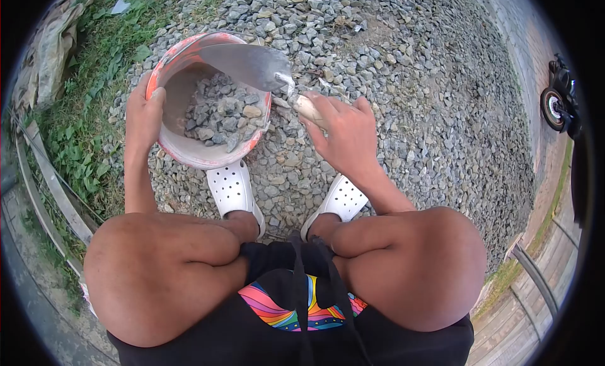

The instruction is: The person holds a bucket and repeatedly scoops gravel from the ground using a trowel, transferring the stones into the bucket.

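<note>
An orange-rimmed bucket (216, 157) tilts toward me on the gravel, with grey stones (228, 114) lying inside it. My left hand (144, 116) grips the bucket's left rim, thumb over the edge. In my right hand (340, 128) is the pale handle of a metal trowel (249, 63), my fingers wrapped round it. The trowel's blade reaches left over the bucket's upper opening, and no stones show on it.
Loose gravel (435, 114) spreads around the bucket and my white clogs (234, 188). Green plants (82, 133) and wooden strips (57, 177) lie at the left. A motorcycle (558, 104) stands at the far right, beyond a paved strip.
</note>
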Demonstrator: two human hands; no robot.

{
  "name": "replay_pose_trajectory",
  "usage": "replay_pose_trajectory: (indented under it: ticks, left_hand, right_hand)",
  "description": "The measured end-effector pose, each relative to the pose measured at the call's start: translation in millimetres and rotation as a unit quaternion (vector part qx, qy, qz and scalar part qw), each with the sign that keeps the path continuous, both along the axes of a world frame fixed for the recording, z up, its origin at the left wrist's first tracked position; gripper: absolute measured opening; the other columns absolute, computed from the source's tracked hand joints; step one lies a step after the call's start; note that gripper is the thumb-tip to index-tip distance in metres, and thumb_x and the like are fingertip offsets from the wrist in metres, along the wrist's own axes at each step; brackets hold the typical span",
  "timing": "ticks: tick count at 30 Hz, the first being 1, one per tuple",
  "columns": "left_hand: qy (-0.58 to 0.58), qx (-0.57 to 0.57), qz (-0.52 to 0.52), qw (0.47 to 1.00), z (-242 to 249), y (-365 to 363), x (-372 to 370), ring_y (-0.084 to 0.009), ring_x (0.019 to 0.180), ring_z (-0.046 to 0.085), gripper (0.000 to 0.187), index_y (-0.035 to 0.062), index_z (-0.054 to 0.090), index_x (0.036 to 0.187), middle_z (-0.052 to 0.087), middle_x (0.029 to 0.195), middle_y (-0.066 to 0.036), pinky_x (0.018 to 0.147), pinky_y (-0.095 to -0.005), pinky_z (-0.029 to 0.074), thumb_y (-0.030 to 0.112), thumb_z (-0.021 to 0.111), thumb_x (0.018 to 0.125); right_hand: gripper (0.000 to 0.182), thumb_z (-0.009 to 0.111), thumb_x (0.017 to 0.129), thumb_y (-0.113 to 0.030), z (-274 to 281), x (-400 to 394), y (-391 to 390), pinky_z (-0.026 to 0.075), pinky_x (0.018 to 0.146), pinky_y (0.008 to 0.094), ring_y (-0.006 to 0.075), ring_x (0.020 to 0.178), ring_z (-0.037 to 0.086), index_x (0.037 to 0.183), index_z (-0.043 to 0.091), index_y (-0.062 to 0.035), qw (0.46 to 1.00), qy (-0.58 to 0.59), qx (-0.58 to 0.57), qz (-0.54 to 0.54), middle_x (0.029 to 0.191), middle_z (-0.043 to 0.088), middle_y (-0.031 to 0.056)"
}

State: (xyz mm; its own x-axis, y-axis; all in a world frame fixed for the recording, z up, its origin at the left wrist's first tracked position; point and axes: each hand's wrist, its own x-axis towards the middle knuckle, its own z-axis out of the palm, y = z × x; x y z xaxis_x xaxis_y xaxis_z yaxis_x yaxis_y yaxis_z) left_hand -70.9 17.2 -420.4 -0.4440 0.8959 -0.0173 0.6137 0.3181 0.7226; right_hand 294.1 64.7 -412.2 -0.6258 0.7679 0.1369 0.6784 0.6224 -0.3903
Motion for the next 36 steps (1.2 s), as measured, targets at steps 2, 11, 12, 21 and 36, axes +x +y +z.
replay_pose_trajectory:
  ticks: [2, 11, 12, 21, 36]
  left_hand:
    - [-0.023, -0.047, -0.008, 0.999, 11, 1, 0, -0.0153, 0.084, 0.055, 0.05, -0.0021, 0.06, 0.133, 0.06, 0.095, -0.006, 0.08, -0.0307, 0.044, 0.017, 0.05, 0.087]
    - [-0.037, -0.093, -0.007, 0.995, 9, 6, -4, -0.0134, 0.093, 0.057, 0.055, -0.0026, 0.058, 0.139, 0.066, 0.108, -0.007, 0.089, -0.0276, 0.045, 0.017, 0.049, 0.088]
    - [-0.033, -0.101, -0.004, 0.994, 9, 6, -5, -0.0135, 0.092, 0.056, 0.055, -0.0019, 0.058, 0.139, 0.066, 0.107, -0.007, 0.088, -0.0274, 0.045, 0.018, 0.049, 0.088]
    - [-0.057, -0.087, -0.001, 0.995, 9, 9, -5, -0.0132, 0.086, 0.051, 0.055, -0.0003, 0.057, 0.141, 0.062, 0.105, -0.004, 0.084, -0.0285, 0.043, 0.021, 0.048, 0.09]
    - [-0.065, -0.093, -0.012, 0.993, 9, 9, -10, -0.0122, 0.087, 0.049, 0.059, -0.0026, 0.055, 0.143, 0.062, 0.105, -0.003, 0.083, -0.0275, 0.042, 0.021, 0.049, 0.09]
  right_hand:
    - [0.037, 0.074, 0.089, -0.029, -1, 21, 5, 0.042, 0.073, 0.0405, 0.0273, 0.068, 0.063, 0.12, 0.068, -0.0089, 0.996, 0.014, -0.068, -0.063, 0.089, 0.073, 0.0091]
    - [0.044, 0.071, 0.092, -0.039, -3, 165, -49, 0.053, 0.077, 0.0485, 0.04, 0.084, 0.071, 0.122, 0.069, -0.0071, 0.912, -0.095, -0.271, -0.293, 0.092, 0.075, 0.0191]
    - [0.045, 0.07, 0.092, -0.038, -1, 181, -61, 0.055, 0.078, 0.0475, 0.0396, 0.087, 0.073, 0.126, 0.068, -0.0076, 0.907, -0.133, -0.262, -0.302, 0.094, 0.075, 0.0199]
    - [0.032, 0.065, 0.083, -0.021, 197, 51, -19, 0.056, 0.091, 0.0473, 0.0379, 0.099, 0.071, 0.112, 0.076, -0.0134, 0.714, -0.358, -0.595, -0.085, 0.103, 0.074, 0.0145]
    - [0.057, 0.058, 0.097, -0.05, -55, 137, -99, 0.052, 0.089, 0.0551, 0.0431, 0.099, 0.069, 0.139, 0.061, -0.012, 0.852, -0.187, -0.389, -0.297, 0.099, 0.072, 0.0275]
